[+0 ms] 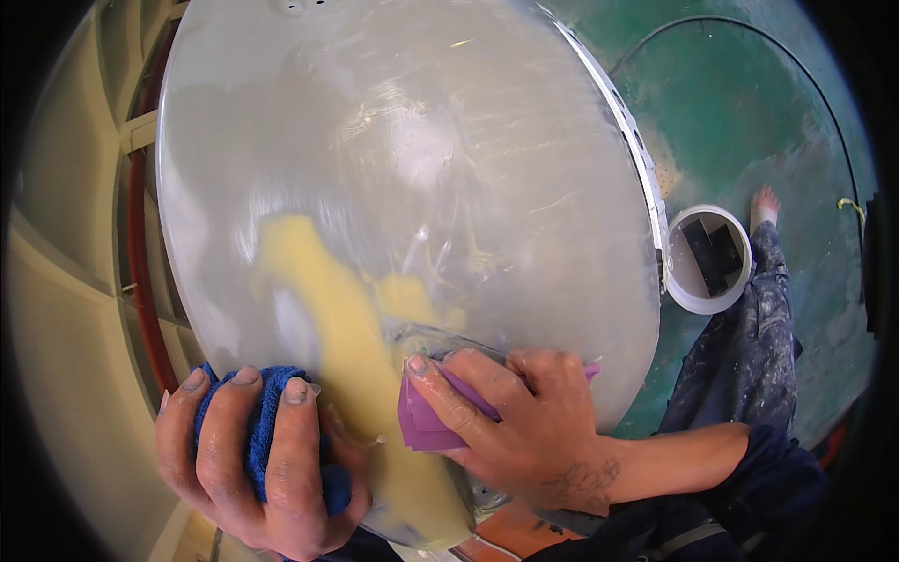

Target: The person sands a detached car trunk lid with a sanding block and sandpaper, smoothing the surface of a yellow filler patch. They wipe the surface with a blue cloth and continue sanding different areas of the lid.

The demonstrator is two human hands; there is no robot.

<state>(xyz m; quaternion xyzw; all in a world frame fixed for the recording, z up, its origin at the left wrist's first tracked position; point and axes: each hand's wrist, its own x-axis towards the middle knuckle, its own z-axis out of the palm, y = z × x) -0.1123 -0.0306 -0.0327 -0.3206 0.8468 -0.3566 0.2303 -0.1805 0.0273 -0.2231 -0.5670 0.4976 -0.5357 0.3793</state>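
A large curved grey panel (524, 225) fills the middle of the head view, wet and shiny in places. Yellow filler patches (337, 300) run down its lower left part. My right hand (524, 412) grips a folded purple sheet of sandpaper (431, 417) and presses it on the panel beside the yellow area. On the panel's near left side, my left hand (262, 459) is wrapped around a bunched blue cloth (267, 431). Both hands look wet. The palm side of each hand is hidden.
Right of the panel, a white bucket (670, 281) with dark blocks inside stands on the green floor (730, 122). My leg in stained dark trousers (749, 365) and a bare foot are beside it. A dark hose (805, 66) curves across the floor. Left is a beige ribbed structure (75, 309) with a red bar (142, 253).
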